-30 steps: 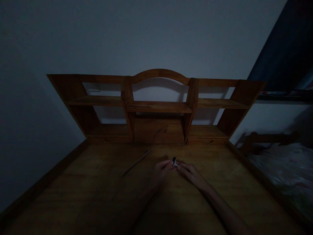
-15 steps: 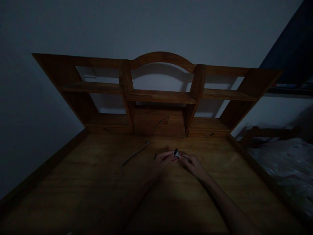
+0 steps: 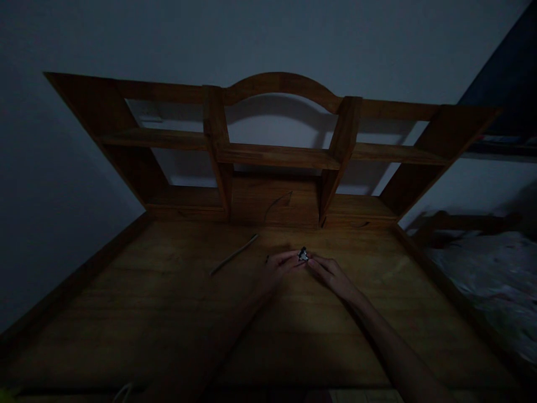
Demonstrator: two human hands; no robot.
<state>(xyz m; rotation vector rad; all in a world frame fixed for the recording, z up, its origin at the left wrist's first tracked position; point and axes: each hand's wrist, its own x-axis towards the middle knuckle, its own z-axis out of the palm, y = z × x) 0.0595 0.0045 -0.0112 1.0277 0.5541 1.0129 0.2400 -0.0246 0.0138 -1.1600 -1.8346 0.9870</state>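
Note:
In dim light, my left hand [image 3: 280, 265] and my right hand [image 3: 331, 271] meet fingertip to fingertip over a wooden desk [image 3: 176, 313]. Between them they pinch a small dark and shiny object [image 3: 302, 254] that I cannot make out further. Both hands have their fingers drawn together on it. A tiny dark piece [image 3: 267, 259] lies on the desk just left of my left hand. A thin light stick [image 3: 234, 254] lies on the desk further left.
A wooden hutch with shelves [image 3: 277, 154] stands along the back of the desk against a pale wall. A thin cord [image 3: 274, 202] hangs in its middle bay. A bed with light bedding [image 3: 490, 280] is at the right.
The view has tipped downward, so the hutch and hands sit higher in the frame. Both hands stay together on the small object; a tiny dark piece now shows beside my left hand.

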